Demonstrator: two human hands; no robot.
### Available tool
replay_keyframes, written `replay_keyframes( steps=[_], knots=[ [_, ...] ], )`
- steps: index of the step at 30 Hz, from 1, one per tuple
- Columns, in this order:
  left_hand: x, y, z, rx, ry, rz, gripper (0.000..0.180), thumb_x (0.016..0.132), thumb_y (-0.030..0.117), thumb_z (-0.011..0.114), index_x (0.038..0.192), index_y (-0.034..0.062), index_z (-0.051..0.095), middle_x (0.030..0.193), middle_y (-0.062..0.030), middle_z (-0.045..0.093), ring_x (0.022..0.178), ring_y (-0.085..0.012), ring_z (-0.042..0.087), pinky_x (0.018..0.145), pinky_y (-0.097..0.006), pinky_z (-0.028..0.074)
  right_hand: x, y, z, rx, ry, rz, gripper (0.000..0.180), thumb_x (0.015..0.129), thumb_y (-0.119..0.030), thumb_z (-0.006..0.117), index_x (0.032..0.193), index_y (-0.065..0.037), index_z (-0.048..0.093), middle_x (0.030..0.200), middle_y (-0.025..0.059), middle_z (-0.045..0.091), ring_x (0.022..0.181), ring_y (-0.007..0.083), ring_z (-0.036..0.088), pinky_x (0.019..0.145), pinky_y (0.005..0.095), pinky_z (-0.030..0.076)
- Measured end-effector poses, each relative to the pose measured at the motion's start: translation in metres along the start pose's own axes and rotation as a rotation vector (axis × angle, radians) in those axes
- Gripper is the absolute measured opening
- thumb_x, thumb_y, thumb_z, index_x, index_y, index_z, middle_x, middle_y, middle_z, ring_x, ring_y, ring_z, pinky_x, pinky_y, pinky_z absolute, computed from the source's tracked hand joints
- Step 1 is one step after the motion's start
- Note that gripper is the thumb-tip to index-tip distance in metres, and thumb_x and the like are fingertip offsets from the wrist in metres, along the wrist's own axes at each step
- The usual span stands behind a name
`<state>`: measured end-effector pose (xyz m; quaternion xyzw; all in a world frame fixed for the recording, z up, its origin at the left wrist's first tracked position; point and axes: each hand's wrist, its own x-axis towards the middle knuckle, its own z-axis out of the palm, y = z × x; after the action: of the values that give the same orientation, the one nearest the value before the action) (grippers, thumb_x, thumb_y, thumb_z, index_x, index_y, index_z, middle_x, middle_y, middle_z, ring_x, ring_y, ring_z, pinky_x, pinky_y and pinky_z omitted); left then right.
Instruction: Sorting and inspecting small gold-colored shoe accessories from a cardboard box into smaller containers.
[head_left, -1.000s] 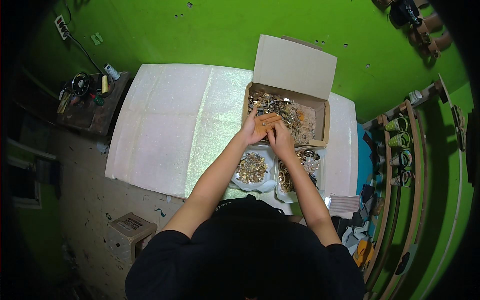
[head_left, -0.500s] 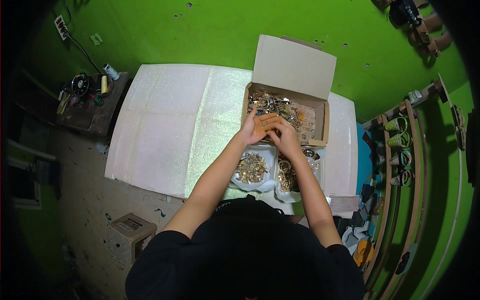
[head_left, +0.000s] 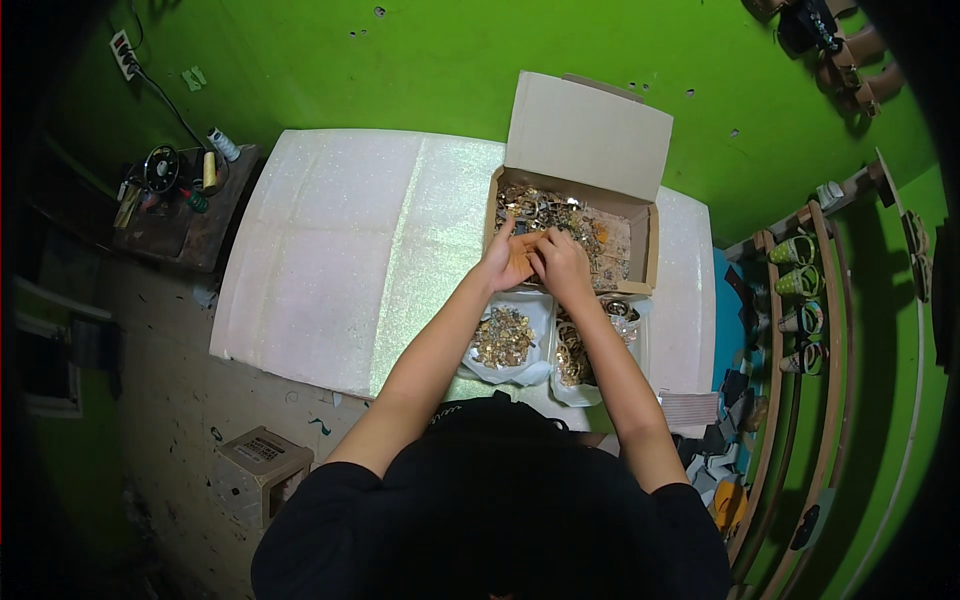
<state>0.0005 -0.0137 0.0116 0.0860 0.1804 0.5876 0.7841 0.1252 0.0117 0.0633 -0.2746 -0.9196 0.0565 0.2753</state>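
Left hand: my left hand (head_left: 508,262) sits at the near edge of the cardboard box (head_left: 640,235), centre frame, forefinger raised; what its grip pinches I cannot tell.
Right hand: my right hand (head_left: 562,262) touches the left, grip curled, contents hidden.
Box: open, full of small metal pieces (head_left: 550,212).
Below the hands: two white bags (head_left: 530,368) of similar pieces on the white tabletop (head_left: 330,270).

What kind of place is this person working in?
Probably a small shoemaking or craft workshop. A cardboard box full of small metal fittings sits on a white-covered table, racks of shoe soles and sandals line the right wall, and a sewing machine with thread spools stands at the left.
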Motion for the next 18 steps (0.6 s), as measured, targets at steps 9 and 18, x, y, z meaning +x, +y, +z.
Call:
replay_keyframes(
  steps=[9,18],
  knots=[
    [0.001,0.001,-0.006,-0.049,-0.086,0.002,0.077,0.083,0.059,0.018,0.115,-0.009,0.039,0.101,-0.0154,0.052,0.089,-0.0221,0.053,0.081,-0.032,0.043,-0.003,0.0,0.004,0.054,0.027,0.047,0.013,0.067,-0.011,0.06,0.074,-0.002,0.054,0.077,0.0109,0.048,0.071,0.0274,0.052,0.059,0.0334,0.044],
    [0.0,0.001,0.006,-0.035,-0.011,0.031,0.078,0.083,0.058,0.017,0.119,-0.0096,0.032,0.117,-0.0241,0.042,0.111,-0.0301,0.042,0.091,-0.036,0.037,-0.024,0.005,0.005,1.054,-0.089,0.682,0.007,0.072,-0.003,0.056,0.074,0.002,0.054,0.064,0.0057,0.056,0.054,0.0082,0.051,0.049,0.0214,0.041]
  ],
)
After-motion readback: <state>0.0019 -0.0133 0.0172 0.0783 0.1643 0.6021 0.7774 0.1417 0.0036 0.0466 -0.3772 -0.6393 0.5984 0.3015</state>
